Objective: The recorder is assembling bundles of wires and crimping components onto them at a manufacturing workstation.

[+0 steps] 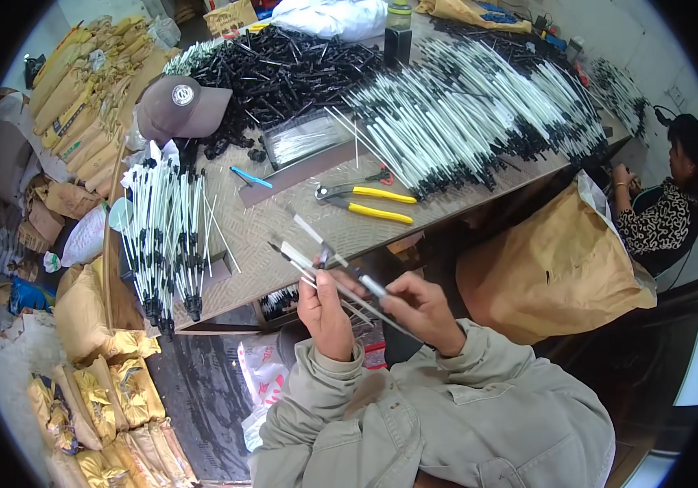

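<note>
In front of the table's near edge, my left hand (326,315) is closed round several thin white rods (298,259) with black pieces at their ends. Beside it on the right, my right hand (425,311) pinches a slim white-and-black stick (372,285), which is smeared by motion and crosses the rods. Where the sticks overlap between my hands, I cannot make out whether they touch. Pliers (381,203) with yellow handles lie on the table (276,220) beyond my hands, close to small red-handled scissors (383,175).
Piles of white black-ended sticks (463,114) and black parts (300,69) cover the far table. A bundle (166,236) stands at left, near a cap (182,107) and a clear box (304,140). A brown sack (548,264) and a seated person (665,191) are at right.
</note>
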Demonstrator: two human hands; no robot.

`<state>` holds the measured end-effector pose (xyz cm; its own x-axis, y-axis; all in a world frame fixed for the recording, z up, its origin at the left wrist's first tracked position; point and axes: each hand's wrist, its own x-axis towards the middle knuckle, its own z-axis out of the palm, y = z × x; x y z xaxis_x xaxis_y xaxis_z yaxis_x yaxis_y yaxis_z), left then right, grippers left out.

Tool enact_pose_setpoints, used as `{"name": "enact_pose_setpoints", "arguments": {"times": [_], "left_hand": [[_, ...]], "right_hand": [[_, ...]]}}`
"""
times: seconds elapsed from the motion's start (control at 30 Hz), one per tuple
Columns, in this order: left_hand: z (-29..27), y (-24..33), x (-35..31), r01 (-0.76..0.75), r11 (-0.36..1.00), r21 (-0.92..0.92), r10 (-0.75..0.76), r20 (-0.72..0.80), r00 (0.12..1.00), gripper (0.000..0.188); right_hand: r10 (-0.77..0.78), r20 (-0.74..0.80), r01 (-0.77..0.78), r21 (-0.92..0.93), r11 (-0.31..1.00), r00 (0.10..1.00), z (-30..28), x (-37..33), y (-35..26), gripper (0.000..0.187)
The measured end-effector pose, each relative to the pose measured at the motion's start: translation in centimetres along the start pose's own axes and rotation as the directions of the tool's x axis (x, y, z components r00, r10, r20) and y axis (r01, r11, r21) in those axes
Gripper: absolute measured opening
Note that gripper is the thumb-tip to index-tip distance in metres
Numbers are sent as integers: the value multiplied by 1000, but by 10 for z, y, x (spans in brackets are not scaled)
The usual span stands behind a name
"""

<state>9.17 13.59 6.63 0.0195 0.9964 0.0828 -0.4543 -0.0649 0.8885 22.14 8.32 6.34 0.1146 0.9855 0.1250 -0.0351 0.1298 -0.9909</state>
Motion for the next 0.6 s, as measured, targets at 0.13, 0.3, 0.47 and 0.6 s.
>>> {"name": "enact_pose_setpoints", "arguments": {"times": [0.13,0.3,0.47,0.6], "left_hand": [[-25,-4,7,17,962,-273,-42,-85,995,23],[-28,16,0,-9,957,-289,-50,-196,979,28],[-39,19,-8,-71,956,-285,24,-166,986,27],[-35,26,-19,62,960,-274,-92,-98,991,21]], "right_hand": [[-255,380,390,-339,856,889,-18,41,-11,10],[-288,152,287,-807,516,945,-62,188,-27,17],[-208,101,112,-993,45,973,-67,262,2,23],[-221,-25,-22,-1000,20,975,-64,273,13,17]]}}
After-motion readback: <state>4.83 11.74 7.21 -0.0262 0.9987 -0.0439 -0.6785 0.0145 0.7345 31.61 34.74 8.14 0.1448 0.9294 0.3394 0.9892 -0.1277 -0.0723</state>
